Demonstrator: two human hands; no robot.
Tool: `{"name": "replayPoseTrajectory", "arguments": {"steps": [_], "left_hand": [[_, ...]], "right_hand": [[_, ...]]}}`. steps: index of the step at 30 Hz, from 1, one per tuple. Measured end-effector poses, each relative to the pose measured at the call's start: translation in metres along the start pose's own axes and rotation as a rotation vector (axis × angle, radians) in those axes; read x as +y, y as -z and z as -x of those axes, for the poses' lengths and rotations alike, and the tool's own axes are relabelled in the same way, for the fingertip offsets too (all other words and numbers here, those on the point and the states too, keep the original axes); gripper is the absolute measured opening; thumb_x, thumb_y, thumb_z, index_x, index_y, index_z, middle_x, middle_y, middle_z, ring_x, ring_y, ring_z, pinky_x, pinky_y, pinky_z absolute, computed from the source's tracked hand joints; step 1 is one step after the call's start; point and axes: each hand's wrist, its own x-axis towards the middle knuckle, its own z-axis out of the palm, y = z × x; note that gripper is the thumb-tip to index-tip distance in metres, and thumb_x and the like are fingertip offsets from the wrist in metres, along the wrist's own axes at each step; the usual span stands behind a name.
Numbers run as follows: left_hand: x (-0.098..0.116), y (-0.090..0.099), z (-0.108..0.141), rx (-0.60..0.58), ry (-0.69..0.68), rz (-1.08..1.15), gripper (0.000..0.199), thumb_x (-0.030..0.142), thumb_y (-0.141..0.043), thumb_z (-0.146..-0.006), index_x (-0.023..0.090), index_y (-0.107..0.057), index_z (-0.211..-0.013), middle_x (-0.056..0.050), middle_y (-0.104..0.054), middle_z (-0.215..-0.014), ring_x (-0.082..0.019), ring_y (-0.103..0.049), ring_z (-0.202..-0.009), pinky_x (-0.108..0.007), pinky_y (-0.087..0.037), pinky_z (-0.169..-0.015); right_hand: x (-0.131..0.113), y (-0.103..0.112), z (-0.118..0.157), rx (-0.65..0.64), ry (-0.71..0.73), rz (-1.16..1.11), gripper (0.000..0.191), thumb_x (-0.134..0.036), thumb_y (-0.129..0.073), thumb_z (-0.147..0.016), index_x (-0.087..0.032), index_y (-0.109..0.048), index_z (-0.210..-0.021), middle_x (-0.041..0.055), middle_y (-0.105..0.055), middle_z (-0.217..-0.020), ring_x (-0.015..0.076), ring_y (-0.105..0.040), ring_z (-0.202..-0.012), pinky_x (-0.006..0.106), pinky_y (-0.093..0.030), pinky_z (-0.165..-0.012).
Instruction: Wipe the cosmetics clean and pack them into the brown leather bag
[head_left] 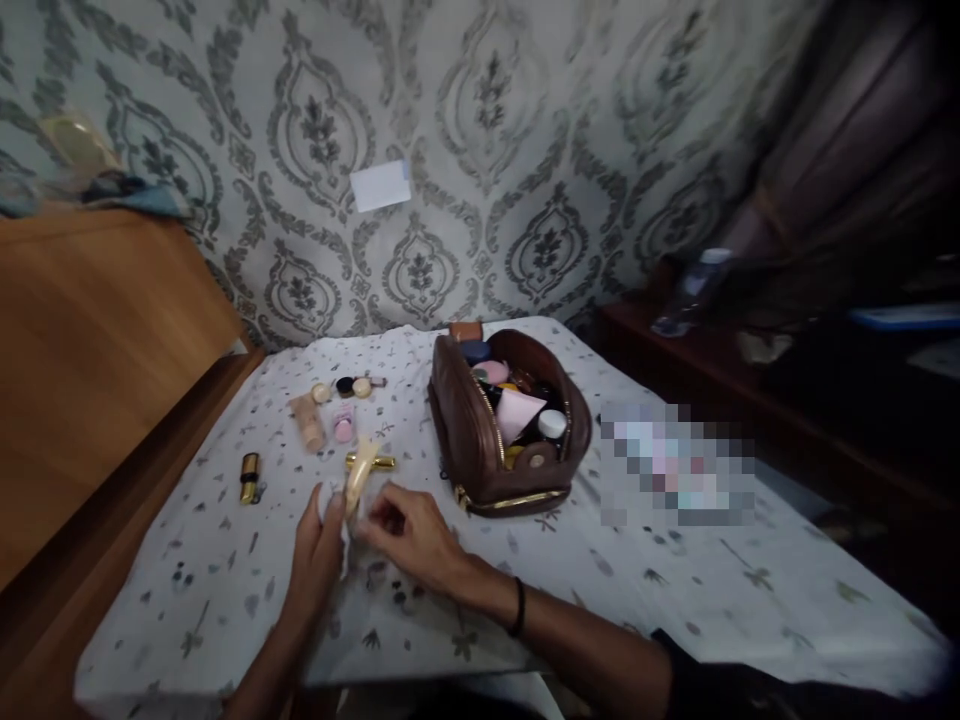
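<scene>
My left hand (319, 530) is closed around a pale yellow squeeze tube (363, 468), held tilted over the table. Something white and thin, perhaps a tissue (345, 550), shows along that palm. Just right of the tube, my right hand (418, 535) has its fingers curled in a pinch; their tips are blurred, and what they hold is hidden. Behind the tube lies a gold cylinder (384, 463). Farther back are a beige tube (307, 425), a pink bottle (343, 424) and several small round pots (362, 387). A gold and black lipstick (250, 478) is off to the left.
An unzipped brown cosmetic bag (469, 465), full of makeup items, stands right of my hands on the patterned tablecloth (525, 600). A pixelated item (679, 465) lies farther right. A wooden panel (97, 370) borders the left; a plastic bottle (690, 292) stands at the back right.
</scene>
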Motion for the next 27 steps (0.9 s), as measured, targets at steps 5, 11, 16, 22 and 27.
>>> {"name": "replayPoseTrajectory", "arguments": {"steps": [5, 11, 16, 22, 27], "left_hand": [[0.0, 0.005, 0.001, -0.065, -0.049, -0.081, 0.055, 0.068, -0.05, -0.084, 0.017, -0.065, -0.096, -0.009, -0.072, -0.096, -0.029, -0.064, -0.1, -0.04, -0.05, -0.094], [0.031, -0.019, 0.001, -0.222, -0.181, -0.16, 0.047, 0.058, -0.05, -0.089, 0.017, -0.065, -0.107, -0.009, -0.073, -0.098, -0.028, -0.066, -0.095, -0.037, -0.053, -0.085], [0.1, -0.05, -0.017, -0.478, -0.425, -0.304, 0.031, 0.046, -0.045, -0.096, 0.019, -0.061, -0.096, -0.003, -0.067, -0.081, -0.02, -0.063, -0.076, -0.028, -0.049, -0.069], [0.177, -0.106, -0.074, -0.696, -0.812, -0.54, 0.024, 0.031, -0.043, -0.099, 0.021, -0.055, -0.118, -0.006, -0.065, -0.106, -0.02, -0.062, -0.092, -0.028, -0.047, -0.076], [0.196, -0.151, -0.1, -0.917, -1.086, -1.007, 0.021, 0.016, -0.055, -0.089, 0.019, -0.063, -0.107, -0.008, -0.062, -0.103, -0.024, -0.06, -0.097, -0.031, -0.046, -0.074]], "right_hand": [[-0.023, 0.027, 0.013, 0.081, 0.098, -0.082, 0.02, -0.034, -0.063, -0.084, -0.021, -0.052, -0.092, -0.0036, -0.056, -0.073, 0.0114, -0.053, -0.065, 0.022, -0.042, -0.061], [-0.044, 0.069, 0.041, 0.17, 0.244, -0.044, 0.022, -0.036, -0.06, -0.09, -0.02, -0.049, -0.079, -0.0018, -0.053, -0.074, 0.0118, -0.05, -0.068, 0.023, -0.043, -0.062], [-0.061, 0.116, 0.071, 0.338, 0.23, -0.073, 0.014, -0.032, -0.059, -0.092, -0.019, -0.058, -0.086, 0.0005, -0.061, -0.077, 0.0128, -0.058, -0.068, 0.024, -0.049, -0.061], [-0.076, 0.182, 0.096, 0.775, 0.275, -0.035, 0.009, -0.03, -0.062, -0.093, -0.025, -0.069, -0.093, 0.0001, -0.065, -0.073, 0.0131, -0.059, -0.059, 0.024, -0.049, -0.053], [-0.074, 0.216, 0.091, 0.919, 0.243, 0.052, 0.01, -0.032, -0.067, -0.088, -0.024, -0.071, -0.092, 0.0024, -0.067, -0.074, 0.0165, -0.06, -0.059, 0.032, -0.049, -0.055]]}}
